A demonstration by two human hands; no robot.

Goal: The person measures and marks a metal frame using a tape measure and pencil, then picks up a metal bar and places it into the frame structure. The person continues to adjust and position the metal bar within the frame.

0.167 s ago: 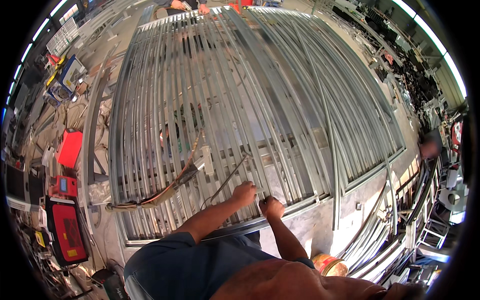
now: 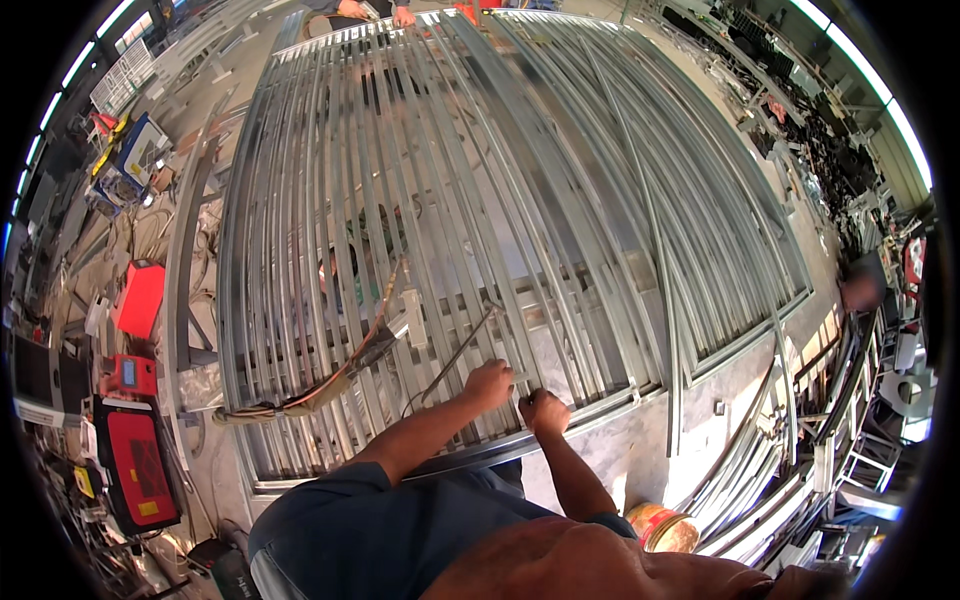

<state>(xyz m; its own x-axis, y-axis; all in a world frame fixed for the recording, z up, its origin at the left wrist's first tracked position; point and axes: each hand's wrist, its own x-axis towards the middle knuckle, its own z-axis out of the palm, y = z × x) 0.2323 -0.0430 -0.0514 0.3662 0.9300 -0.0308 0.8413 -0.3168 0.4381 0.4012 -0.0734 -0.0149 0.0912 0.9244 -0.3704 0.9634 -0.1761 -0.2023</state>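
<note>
A large frame of long silvery metal bars point(image 2: 440, 180) lies before me, its near edge rail point(image 2: 590, 411) close to my body. My left hand point(image 2: 489, 384) is closed over the bars near that edge, and a short pale metal piece point(image 2: 519, 378) juts from its fingers. Just to the right and slightly nearer, my right hand point(image 2: 546, 410) is curled closed at a bar's end, knuckles up. What lies inside its fingers is hidden. A thin dark rod point(image 2: 462, 350) rests slantwise on the bars left of my hands.
A welding torch cable point(image 2: 330, 390) and a light metal bracket point(image 2: 413, 320) lie on the bars. Red machines point(image 2: 140, 465) stand at left. A round tub point(image 2: 665, 528) and loose metal strips point(image 2: 750, 490) are at right. Another person's hands point(image 2: 375, 12) work at the far edge.
</note>
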